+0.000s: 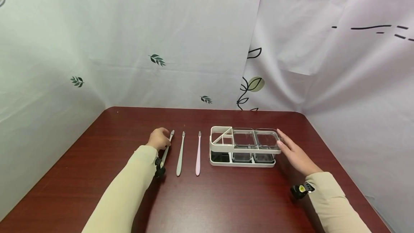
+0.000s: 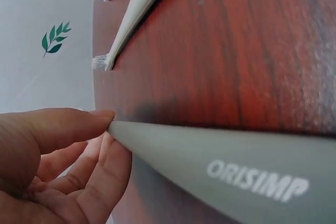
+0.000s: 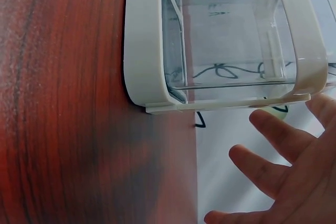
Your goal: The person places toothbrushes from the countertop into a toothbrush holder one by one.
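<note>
In the left wrist view, my left hand [image 1: 159, 139] pinches the neck of a grey toothbrush [image 2: 252, 174] between thumb and fingers; its wide handle bears the letters ORISIMP. A pale green toothbrush [image 1: 179, 159] and a pink toothbrush [image 1: 198, 159] lie side by side to its right. Farther right stands a white two-tier toothbrush holder [image 1: 247, 151] with slots on its left side and two clear cups [image 1: 244, 137] set into it. At the holder's right end is my right hand [image 1: 295, 155], fingers spread and fingertips right at the upper corner.
Everything sits on a dark red-brown wooden table [image 1: 181, 204] with rounded back corners. White cloth [image 1: 194, 39] printed with leaves and plants hangs behind it and along the sides.
</note>
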Tool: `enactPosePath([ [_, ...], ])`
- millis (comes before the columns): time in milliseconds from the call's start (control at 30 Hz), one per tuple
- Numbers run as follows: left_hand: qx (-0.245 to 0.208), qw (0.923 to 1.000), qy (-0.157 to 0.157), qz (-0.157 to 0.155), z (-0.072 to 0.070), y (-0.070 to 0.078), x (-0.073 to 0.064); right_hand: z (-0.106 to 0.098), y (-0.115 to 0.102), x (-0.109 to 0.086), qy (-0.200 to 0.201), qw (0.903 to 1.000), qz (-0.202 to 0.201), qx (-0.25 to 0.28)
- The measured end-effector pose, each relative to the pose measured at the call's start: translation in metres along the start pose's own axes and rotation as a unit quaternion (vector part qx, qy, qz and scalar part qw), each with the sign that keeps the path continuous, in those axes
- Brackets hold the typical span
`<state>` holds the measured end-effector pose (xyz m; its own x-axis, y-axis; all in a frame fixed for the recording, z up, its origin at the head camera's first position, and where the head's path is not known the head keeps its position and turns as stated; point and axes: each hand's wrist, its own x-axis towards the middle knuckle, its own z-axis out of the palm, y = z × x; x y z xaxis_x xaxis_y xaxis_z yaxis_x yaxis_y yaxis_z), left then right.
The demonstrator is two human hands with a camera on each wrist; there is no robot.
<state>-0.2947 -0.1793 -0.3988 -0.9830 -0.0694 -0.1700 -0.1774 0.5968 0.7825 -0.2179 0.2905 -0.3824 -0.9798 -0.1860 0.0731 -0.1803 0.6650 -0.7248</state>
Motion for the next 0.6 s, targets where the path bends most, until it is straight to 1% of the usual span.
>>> enactPosePath([
  [200,-0.023,0.9997,0.007,-0.005,-0.003,0.002,-0.003,0.000,0.000,-0.001,0.003,1.0000,-0.001,0.005],
  [300,-0.033,0.9994,0.006,0.000,-0.006,0.003,-0.004,0.001,0.000,-0.001,0.005,0.9999,-0.002,0.009],
  [500,-0.057,0.9984,0.009,-0.001,-0.012,0.010,-0.008,0.001,0.000,0.000,0.007,0.9999,-0.001,0.014],
  [600,-0.067,0.9976,0.017,-0.004,-0.016,0.013,-0.010,0.001,0.000,-0.001,0.007,0.9999,0.000,0.015],
])
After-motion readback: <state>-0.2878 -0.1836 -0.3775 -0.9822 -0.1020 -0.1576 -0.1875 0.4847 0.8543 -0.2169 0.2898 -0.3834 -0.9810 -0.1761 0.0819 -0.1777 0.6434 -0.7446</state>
